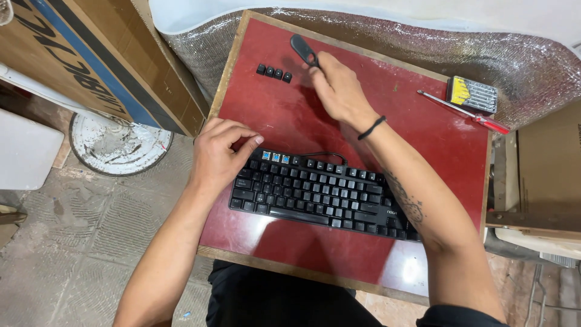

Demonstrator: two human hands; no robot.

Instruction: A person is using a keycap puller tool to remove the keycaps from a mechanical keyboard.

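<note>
The left hand (219,154) rests curled on the keyboard's (315,197) top-left corner, fingertips pressing the edge and gripping nothing. Just beside them sit three bare blue switches (275,158) where caps are off. Up the red board (423,151), four loose keycaps (274,72) lie in a row. The right hand (339,88) is closed around a black puller (301,48), held just beyond the caps. Far right lie a red screwdriver (463,112) and a bit case (472,94).

Risks, as a judgement: the loose caps sit close to the right hand and could be knocked off the board by a sweep of it; the exposed switches could be bent if the puller is angled carelessly.

The right forearm covers the keyboard's right end; the puller's working tips are hidden in the fist, and the cable's run is hard to follow
</note>
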